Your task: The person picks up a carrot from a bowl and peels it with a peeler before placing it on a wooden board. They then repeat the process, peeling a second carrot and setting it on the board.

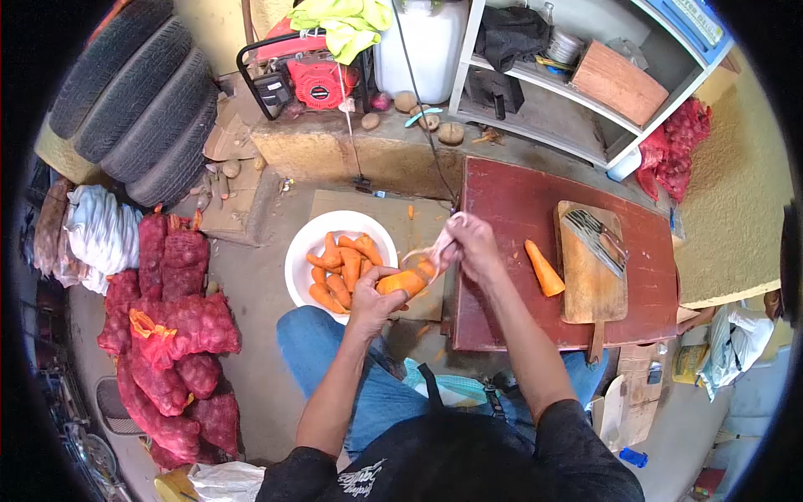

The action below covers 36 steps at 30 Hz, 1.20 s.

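My left hand point(372, 297) is wrapped round a thick orange carrot point(401, 284), holding it above my lap. My right hand point(473, 241) grips a pale pink peeler point(438, 246), whose head is at the carrot's far end. Just left of the hands, a white basin point(294, 269) holds several carrots point(350, 264). On the red table point(506, 205) to the right, one carrot point(544, 269) lies beside a wooden cutting board point(592, 294). A knife with a patterned blade point(595, 241) rests on that board.
Red mesh sacks point(180, 326) of produce and stacked tyres point(138, 92) stand at left. Behind are a red generator point(322, 84), a white container point(421, 50) and a grey shelf point(544, 105). Orange scraps lie on the floor. Another person point(736, 339) is at far right.
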Motion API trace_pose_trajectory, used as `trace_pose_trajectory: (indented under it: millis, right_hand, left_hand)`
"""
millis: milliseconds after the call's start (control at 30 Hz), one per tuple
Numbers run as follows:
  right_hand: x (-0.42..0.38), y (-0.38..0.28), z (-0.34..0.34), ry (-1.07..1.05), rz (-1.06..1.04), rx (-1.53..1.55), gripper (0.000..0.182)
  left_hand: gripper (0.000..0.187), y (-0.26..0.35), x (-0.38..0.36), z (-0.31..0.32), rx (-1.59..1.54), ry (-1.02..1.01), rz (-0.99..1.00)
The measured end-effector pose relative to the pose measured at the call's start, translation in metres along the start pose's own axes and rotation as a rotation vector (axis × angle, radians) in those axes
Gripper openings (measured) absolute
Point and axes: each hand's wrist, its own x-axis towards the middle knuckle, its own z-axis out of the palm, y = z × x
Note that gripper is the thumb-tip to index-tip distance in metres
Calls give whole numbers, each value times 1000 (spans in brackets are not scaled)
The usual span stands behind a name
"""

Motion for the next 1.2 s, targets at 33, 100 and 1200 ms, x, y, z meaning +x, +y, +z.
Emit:
trace_pose_trajectory:
  millis: [33,100,1200]
  right_hand:
    - [9,-4,-12,74,-47,-2,18]
    - [22,-22,-33,223,-137,-14,19]
    - [52,-17,10,135,-16,-63,22]
  left_hand:
    - [43,2,-3,-3,-3,3,16]
    - [41,-7,4,-17,75,52,115]
    - [41,7,16,-29,417,254,516]
